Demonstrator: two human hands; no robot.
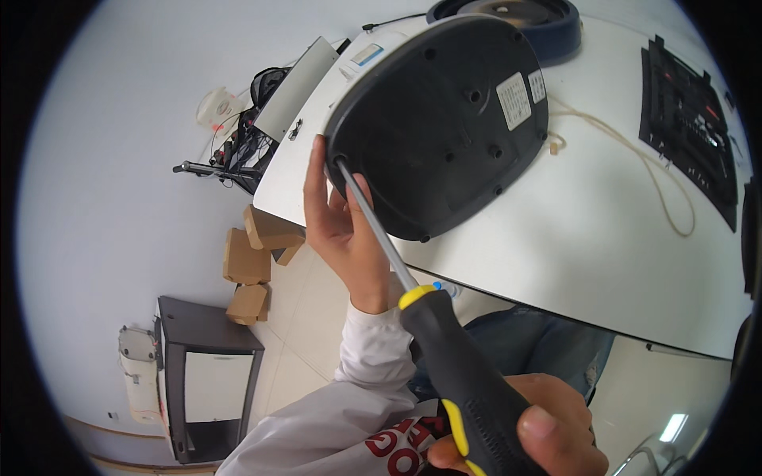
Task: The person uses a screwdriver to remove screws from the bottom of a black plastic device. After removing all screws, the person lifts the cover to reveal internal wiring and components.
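Note:
An appliance with a rounded black base plate [421, 151] stands tilted on the white table, its underside facing me. Several recessed screw holes and white labels mark that underside. My left hand [341, 230] grips its lower left edge, thumb on the black face and fingers behind the rim. In my right hand [556, 428] is a screwdriver [452, 341] with a black and yellow handle. Its long shaft runs up past my left thumb, and the tip sits at the screw hole by the left rim. Whether the tip engages a screw cannot be seen.
The white table [587, 230] carries a beige cord [675, 198], a dark blue round appliance part [548, 32] behind, and an open black tool case [690, 127] at the right. Cardboard boxes [248, 258] and a dark cabinet [210, 341] stand on the floor at the left.

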